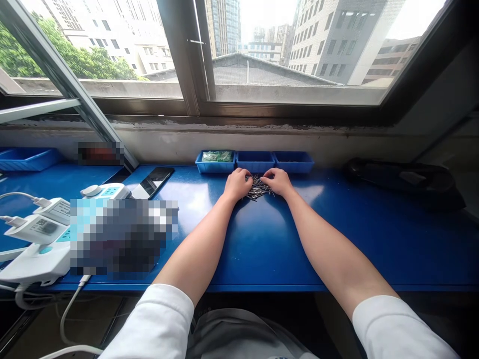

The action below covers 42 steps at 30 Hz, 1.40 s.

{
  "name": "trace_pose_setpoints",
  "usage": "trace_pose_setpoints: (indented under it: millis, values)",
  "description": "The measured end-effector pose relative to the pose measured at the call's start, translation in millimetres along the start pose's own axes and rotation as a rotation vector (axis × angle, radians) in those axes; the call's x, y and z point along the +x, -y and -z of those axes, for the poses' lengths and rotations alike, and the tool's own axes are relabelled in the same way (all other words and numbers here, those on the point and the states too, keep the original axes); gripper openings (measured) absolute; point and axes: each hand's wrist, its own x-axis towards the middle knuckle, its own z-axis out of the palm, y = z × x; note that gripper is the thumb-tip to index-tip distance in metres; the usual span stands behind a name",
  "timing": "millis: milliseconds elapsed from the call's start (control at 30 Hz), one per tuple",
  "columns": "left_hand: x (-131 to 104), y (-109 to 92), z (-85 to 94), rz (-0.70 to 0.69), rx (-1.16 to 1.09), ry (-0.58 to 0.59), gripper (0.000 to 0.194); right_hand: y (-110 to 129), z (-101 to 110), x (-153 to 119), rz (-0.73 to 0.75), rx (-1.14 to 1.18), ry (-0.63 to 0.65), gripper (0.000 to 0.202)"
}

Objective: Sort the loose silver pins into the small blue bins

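Head view: pile of thin, dark and silvery metal pieces (256, 189) on the blue worktop (262, 249), in front of a row of three blue bins. Left hand (238, 184) at the pile's left edge, right hand (277, 181) at its right edge; pile lies between them. Fingers of both hands curled inward, thumbs toward the pile; cannot tell whether either hand grips a piece. Left bin (216, 167) holds green-and-clear packets (217, 156); middle bin (255, 164) and right bin (294, 166) adjoin it. Phone (156, 180) lies left of the hands, near a white power strip (37, 262). Dark case (404, 182) at far right, well apart from the pile.
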Motion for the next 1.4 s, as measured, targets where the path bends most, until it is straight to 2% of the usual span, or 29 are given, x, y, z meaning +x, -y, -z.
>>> trace_pose_setpoints:
  millis: [100,233,333,567,833,1067,1267,1400]
  values:
    - [-0.5,-0.8,0.8,-0.038,-0.046,-0.031,0.021,2.3,0.8,-0.3,-0.013,0.067,-0.029,0.022]
    - [-1.1,-3.0,2.3,-0.165,-0.154,-0.051,0.03,8.2,-1.1,-0.6,0.042,0.079,-0.052,0.026]
    - [-1.5,-5.2,4.1,-0.202,-0.176,-0.027,0.024,13.1,-2.9,-1.1,0.118,0.072,-0.01,0.029]
    - [-1.7,-8.1,6.6,-0.179,-0.134,0.057,0.019,15.9,-3.7,-2.3,0.126,0.051,0.046,0.04]
    - [-1.2,-9.6,7.3,-0.161,-0.087,0.066,0.023,19.4,-1.7,-7.3,0.131,0.119,0.025,0.018]
    - [-1.8,-9.2,6.6,-0.182,-0.109,0.052,0.022,17.3,-4.3,-5.0,0.103,0.082,0.033,0.026]
    - [-0.7,-8.4,7.0,-0.166,-0.071,0.043,0.024,20.5,-1.5,-6.0,0.126,0.327,0.032,0.022]
    - [-0.9,-9.8,8.3,-0.146,-0.081,0.064,0.026,20.9,0.3,-5.4,0.114,0.369,0.046,0.021]
